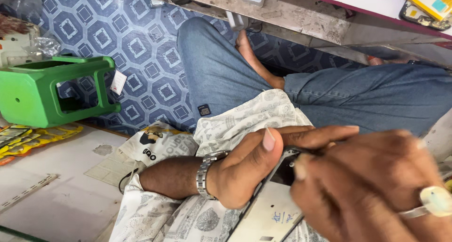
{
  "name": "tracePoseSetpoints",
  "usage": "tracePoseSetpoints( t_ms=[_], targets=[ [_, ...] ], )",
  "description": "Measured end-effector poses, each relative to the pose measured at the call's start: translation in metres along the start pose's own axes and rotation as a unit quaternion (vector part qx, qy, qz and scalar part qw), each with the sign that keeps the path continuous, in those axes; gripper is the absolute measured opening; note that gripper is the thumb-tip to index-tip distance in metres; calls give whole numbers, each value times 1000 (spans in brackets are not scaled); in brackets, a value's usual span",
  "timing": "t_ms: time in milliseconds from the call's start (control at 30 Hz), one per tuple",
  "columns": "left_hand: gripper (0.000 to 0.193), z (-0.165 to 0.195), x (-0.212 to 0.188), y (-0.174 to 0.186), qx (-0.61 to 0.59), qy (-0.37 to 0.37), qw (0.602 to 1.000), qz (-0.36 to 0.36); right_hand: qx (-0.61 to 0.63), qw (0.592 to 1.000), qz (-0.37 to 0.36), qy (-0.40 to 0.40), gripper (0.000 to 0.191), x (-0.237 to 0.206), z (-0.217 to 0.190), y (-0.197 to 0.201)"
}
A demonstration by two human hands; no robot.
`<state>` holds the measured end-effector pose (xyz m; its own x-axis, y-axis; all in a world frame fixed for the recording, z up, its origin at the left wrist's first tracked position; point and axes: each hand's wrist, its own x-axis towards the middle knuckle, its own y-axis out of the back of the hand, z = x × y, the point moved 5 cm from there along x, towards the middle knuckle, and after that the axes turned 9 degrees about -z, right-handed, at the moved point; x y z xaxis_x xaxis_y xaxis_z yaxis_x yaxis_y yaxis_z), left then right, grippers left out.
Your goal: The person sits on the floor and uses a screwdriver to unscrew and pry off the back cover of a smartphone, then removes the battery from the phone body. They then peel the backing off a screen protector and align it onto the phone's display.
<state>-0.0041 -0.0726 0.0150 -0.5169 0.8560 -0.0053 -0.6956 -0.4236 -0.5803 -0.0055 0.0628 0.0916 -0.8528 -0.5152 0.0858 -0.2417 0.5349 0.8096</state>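
Phone [270, 209]: white back panel up, dark opening at its upper end, lying slantwise over the lap at the bottom of the view, above a patterned shirt [245, 117]. Small blue marks on the panel's lower part.

Left hand [256, 164]: clamped on the phone's upper left edge, thumb up along the side, fingers stretched across the top end. Metal watch [205, 172] on the wrist.

Right hand [376, 185]: blurred, close to the camera, covering the phone's right side; fingertips at the dark opening. Whether it grips anything, or how tightly the fingers close, cannot be told. Ring [435, 202] with a pale stone on one finger.

Jeans [329, 89]: blue, legs crossed, a bare foot [254, 58] showing between them.

Floor [117, 30]: blue tiles with a white geometric pattern.

Stool [47, 91]: green plastic, tipped on its side on the floor at the left, well apart from the hands.

Packets [33, 136]: yellow, flat, just below the stool at the left edge.

Worktop [292, 16]: worn pale edge along the top of the view; a yellow and blue item [431, 2] rests at its top right corner, too small to identify.
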Motion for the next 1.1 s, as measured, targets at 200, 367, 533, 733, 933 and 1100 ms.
tracePoseSetpoints(
  t_ms=[200,367,533,733,933,1100],
  targets=[
    [85,-3,-1,2,-2,12,1000,-7,1,1000,10,21,23,-5,5,-1],
    [81,-14,-5,3,-56,23,998,19,-25,998,29,44,18,-17,13,-4],
    [80,-27,-8,3,-127,28,991,17,-28,998,32,48,17,-18,17,-6],
    [81,-26,-9,5,-98,22,995,14,-26,998,27,44,16,-13,15,-6],
    [82,-26,-8,5,-90,23,996,13,-27,998,43,47,14,-14,16,-6],
    [81,-26,-9,5,-89,19,996,17,-31,996,62,47,13,-10,14,-7]
  ],
)
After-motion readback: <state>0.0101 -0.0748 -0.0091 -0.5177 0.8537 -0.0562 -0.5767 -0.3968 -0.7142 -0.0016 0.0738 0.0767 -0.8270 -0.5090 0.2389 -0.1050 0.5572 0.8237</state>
